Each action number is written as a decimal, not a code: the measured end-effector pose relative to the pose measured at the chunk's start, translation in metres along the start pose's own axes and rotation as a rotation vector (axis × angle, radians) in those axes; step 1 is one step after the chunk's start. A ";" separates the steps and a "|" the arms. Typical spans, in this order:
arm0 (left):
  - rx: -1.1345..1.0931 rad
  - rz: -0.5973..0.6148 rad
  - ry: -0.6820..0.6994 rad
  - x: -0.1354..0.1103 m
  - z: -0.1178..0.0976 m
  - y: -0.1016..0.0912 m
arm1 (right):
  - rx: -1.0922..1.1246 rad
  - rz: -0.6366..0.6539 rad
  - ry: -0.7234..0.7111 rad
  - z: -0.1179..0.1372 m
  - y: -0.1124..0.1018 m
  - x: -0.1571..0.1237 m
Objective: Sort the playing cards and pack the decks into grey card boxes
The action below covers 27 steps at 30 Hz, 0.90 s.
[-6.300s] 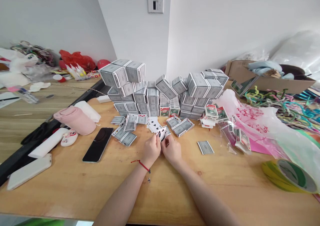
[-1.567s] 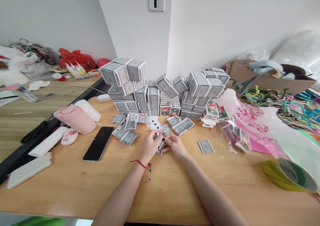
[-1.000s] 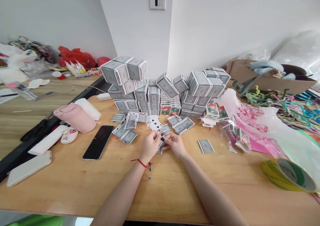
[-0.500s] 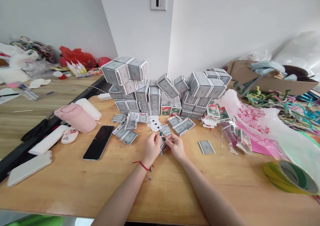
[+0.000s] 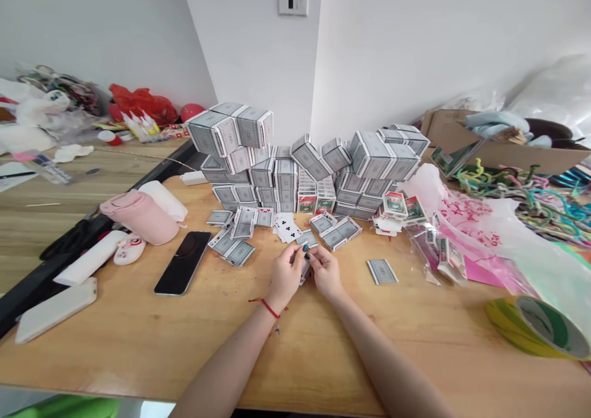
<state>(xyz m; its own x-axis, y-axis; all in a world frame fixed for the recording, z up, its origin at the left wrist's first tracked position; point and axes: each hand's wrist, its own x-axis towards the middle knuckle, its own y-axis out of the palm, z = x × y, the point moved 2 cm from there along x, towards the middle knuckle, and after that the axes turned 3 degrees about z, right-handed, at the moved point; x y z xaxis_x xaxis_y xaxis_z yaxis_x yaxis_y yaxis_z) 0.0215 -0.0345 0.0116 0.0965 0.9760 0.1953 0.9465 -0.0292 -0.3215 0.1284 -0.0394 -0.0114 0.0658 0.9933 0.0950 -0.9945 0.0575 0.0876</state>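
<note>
Playing cards (image 5: 304, 274): a thin sheaf between my two hands, over the wooden workbench (image 5: 138, 359). Only a pale edge shows below the fingers, and I can't tell how many cards there are or whether the sheaf touches the wood.

Handling: I judge these light, thin and slick-faced, easy to bend and quick to slide apart. The best hold looks to be by the long edges, with a thumb on one face and fingertips on the other.

Left hand (image 5: 285, 276): thumb and fingers curl inward, pinching the sheaf; a red cord bracelet (image 5: 268, 308) circles the wrist.

Right hand (image 5: 325, 273): fingertips are pressed together and meet the sheaf from the other side, close against the left hand's fingers.

Nearby: a gray-backed card (image 5: 307, 239) lies just beyond the fingertips, beside face-up club cards (image 5: 286, 228). Behind them rises a wall of boxed card decks (image 5: 286, 175). A black smartphone (image 5: 182, 263) lies off to the left.

Hidden: my fingers cover the sheaf's faces, so I can't read suit or value, nor see exactly where each fingertip sits.
</note>
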 end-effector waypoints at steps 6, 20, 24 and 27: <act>-0.298 -0.029 -0.096 0.005 0.002 0.003 | 0.091 -0.121 0.034 0.003 -0.008 0.006; -0.150 -0.077 -0.172 0.015 0.026 -0.005 | 0.106 -0.087 -0.082 0.003 -0.015 0.015; -0.081 -0.029 -0.105 0.016 0.023 -0.009 | 0.069 -0.077 -0.051 0.001 -0.017 0.017; -0.098 -0.096 -0.082 0.017 0.020 -0.013 | 0.074 -0.093 0.016 -0.004 -0.016 0.017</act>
<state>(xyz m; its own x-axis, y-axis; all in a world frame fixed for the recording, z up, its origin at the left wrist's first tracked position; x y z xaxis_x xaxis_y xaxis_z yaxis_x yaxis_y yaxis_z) 0.0052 -0.0136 0.0008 -0.0175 0.9895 0.1437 0.9760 0.0481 -0.2124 0.1450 -0.0234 -0.0152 0.1554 0.9856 0.0671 -0.9754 0.1423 0.1683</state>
